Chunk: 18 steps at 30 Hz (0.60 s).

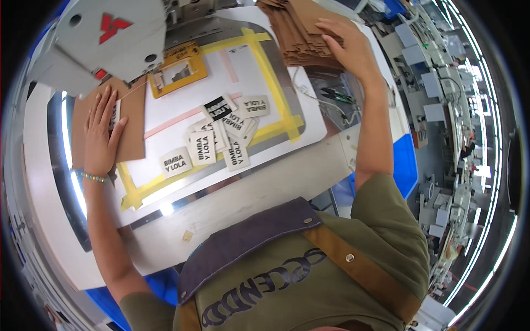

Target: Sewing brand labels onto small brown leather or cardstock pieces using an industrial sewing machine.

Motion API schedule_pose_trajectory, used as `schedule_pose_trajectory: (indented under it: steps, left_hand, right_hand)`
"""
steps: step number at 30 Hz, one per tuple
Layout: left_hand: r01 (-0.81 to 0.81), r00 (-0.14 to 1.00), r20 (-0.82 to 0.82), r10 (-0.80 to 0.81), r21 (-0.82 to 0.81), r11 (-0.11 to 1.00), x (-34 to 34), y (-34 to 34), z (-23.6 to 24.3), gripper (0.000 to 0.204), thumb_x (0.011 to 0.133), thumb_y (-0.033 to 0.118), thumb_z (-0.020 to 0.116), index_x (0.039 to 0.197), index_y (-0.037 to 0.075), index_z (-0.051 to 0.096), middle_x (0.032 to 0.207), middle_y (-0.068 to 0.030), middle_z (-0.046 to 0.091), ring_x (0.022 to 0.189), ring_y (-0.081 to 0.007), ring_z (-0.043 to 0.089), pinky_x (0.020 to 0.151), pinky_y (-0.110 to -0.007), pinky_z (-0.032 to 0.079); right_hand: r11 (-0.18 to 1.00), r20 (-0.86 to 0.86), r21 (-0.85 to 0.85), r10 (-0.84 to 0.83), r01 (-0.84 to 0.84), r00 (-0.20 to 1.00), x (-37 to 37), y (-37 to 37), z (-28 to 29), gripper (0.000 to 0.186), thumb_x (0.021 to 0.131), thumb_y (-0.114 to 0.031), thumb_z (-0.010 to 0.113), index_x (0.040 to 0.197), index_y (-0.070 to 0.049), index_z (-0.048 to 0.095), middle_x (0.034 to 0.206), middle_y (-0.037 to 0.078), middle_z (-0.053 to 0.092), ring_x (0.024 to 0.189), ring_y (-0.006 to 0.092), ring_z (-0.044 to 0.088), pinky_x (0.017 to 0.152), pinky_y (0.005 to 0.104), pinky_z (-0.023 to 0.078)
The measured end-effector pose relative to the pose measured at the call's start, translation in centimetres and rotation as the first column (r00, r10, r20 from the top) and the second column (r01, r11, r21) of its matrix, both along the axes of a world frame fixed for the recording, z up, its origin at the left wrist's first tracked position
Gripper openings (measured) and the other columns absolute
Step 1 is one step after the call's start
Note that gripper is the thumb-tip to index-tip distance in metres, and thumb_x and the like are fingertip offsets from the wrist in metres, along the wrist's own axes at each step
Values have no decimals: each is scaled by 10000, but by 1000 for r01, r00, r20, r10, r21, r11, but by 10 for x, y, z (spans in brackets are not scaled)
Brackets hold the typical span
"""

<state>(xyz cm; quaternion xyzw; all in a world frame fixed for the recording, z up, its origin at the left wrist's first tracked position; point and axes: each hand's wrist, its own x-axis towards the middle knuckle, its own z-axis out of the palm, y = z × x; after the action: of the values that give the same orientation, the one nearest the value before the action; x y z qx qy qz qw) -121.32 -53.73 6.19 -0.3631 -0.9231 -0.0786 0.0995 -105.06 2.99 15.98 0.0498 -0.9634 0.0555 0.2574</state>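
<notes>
Beside the pale machine head (110, 47): one brown panel (132, 132), bearing a white label (117, 108). Hazard, as I judge it remotely: label skewing, should the left hand (101, 128) press unevenly or drag. Panel and label both lie partly under that hand, which rests flat, thumb apart. Right hand (350, 49): fingers and thumb parted, touching the brown stack (290, 27), upper right.

Brown panel (132, 135): flat, rectangular, lies at left; white label (116, 112), dark-printed, on it, partly hidden. Brown stack (298, 39): layered pieces, uneven edges, upper right.
</notes>
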Motion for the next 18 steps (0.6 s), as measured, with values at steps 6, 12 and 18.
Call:
schedule_pose_trajectory:
  steps: [6, 12, 18]
  left_hand:
    - [-76, 997, -15, 76, -6, 997, 2, -8, 3, 692, 1081, 491, 549, 1691, 202, 395, 1781, -22, 320, 1658, -282, 236, 1342, -500, 186]
    - [-125, 992, -6, 125, -58, 990, 6, -14, 1, 742, 1067, 585, 509, 1712, 254, 349, 1797, 3, 279, 1668, -264, 198, 1355, -485, 151]
    - [-151, 988, -5, 151, -59, 987, 2, -21, -3, 778, 1057, 664, 492, 1704, 248, 372, 1796, -19, 282, 1671, -305, 187, 1345, -503, 141]
  right_hand:
    - [993, -12, -114, -45, 43, 999, -3, 6, 5, 244, 1022, -191, 686, 1217, -117, 813, 1259, 85, 795, 1197, 278, 736, 1027, 350, 548]
    - [947, 49, -302, -99, 109, 994, 2, 13, 1, 261, 1049, -237, 686, 1231, -103, 816, 1286, 66, 795, 1188, 205, 738, 1056, 305, 522]
    - [952, -113, -301, -99, 61, 989, -1, 14, -19, 223, 1023, -206, 715, 1170, -84, 829, 1238, 62, 810, 1155, 207, 750, 1031, 318, 541]
